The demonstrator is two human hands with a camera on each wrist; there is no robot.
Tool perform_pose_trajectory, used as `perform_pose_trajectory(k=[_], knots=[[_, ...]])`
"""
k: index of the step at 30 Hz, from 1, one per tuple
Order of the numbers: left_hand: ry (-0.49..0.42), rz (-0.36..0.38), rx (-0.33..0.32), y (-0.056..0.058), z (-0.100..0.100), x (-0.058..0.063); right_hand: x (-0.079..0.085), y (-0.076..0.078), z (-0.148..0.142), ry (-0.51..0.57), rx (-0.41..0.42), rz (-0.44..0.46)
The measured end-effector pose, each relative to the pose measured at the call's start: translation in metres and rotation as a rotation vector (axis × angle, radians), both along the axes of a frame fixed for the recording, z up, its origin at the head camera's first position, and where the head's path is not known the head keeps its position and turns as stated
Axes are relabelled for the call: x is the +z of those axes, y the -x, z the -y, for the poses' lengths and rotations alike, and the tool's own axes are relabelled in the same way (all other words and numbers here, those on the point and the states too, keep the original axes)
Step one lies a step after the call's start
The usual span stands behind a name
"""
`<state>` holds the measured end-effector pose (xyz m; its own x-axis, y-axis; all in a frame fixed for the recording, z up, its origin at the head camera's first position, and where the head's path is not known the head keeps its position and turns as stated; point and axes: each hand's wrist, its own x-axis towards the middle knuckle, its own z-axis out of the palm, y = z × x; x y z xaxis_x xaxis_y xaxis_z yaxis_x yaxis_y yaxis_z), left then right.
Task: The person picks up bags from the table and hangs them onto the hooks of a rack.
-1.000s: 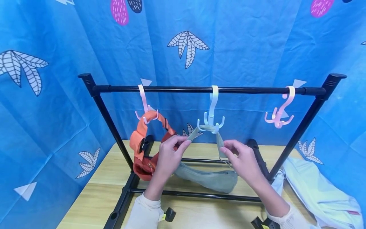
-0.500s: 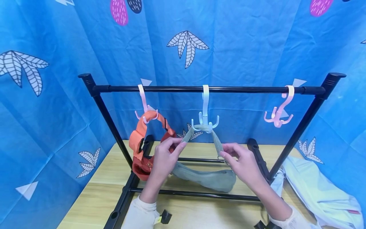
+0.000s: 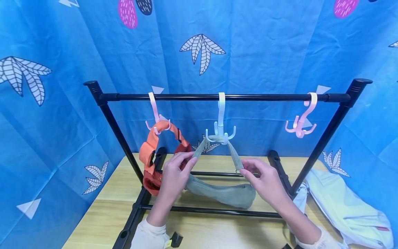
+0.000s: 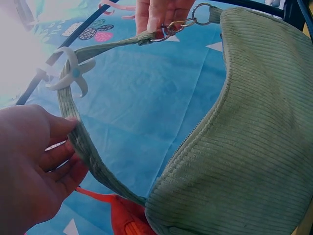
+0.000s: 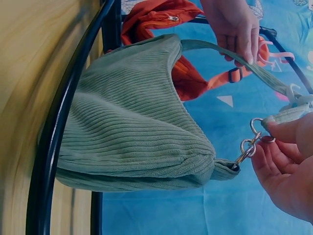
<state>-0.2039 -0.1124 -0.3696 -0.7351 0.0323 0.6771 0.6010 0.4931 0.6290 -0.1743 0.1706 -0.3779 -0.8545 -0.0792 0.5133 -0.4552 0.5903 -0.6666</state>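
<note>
A green corduroy shoulder bag [image 3: 228, 195] hangs by its strap [image 3: 235, 156] from a light blue hook [image 3: 221, 128] on the rack's top bar. My left hand [image 3: 175, 176] pinches the strap on its left side between thumb and fingers. On the other side my right hand [image 3: 266, 180] pinches the strap's end, beside the metal rings [image 5: 249, 142] that join it to the bag. In the left wrist view the strap [image 4: 90, 154] passes over a prong of the hook [image 4: 74, 72], and the bag's zipper edge faces the strap.
An orange-red bag [image 3: 152, 180] hangs from a pink hook [image 3: 157, 119] at the left. Another pink hook [image 3: 301, 121] hangs at the right of the black rack [image 3: 186, 97]. A white bag [image 3: 348, 211] lies on the wooden table [image 3: 102, 207] at the right. Blue curtain stands behind.
The light blue hook has slid left along the bar with the green bag's strap on it. My left hand has moved left too, still holding the strap; my right hand keeps its pinch.
</note>
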Motion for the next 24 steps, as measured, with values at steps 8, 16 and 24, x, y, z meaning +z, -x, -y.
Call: perform_pose_trajectory(k=[8, 16, 24], knots=[[-0.014, -0.014, 0.002, -0.0037, 0.0033, -0.0013, -0.0036, -0.0033, -0.002, -0.005, 0.009, -0.007], [-0.02, -0.024, 0.017, -0.0045, 0.0061, -0.0016, -0.0047, -0.0063, -0.0035, -0.001, 0.006, -0.038], [-0.018, -0.032, 0.026, -0.0082, 0.0072, -0.0002, -0.006, -0.0099, -0.0059, -0.023, -0.015, -0.045]])
